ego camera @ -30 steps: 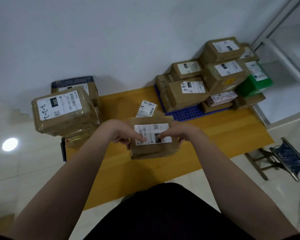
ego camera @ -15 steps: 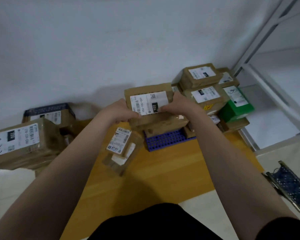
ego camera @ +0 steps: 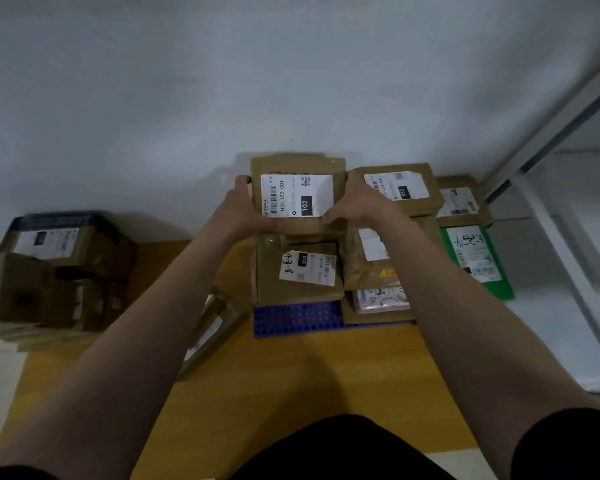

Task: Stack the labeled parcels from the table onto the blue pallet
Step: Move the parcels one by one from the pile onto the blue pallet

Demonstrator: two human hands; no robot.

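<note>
Left hand, right hand grip parcel; box beside

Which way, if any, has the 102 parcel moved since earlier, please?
Yes: the 102 parcel went forward, from over the table in front of the blue pallet to above the 010 parcel stacked on it.

I look down through the head camera and see two long arms, bare from above the elbow down to the fingers. The left hand and the right hand are bare too. The right sleeve is short and black, with a round edge. Just a thin bit of the left sleeve, also black, peeks in at the bottom corner. Between the arms, low down, I see plain black clothes on the body.
</note>
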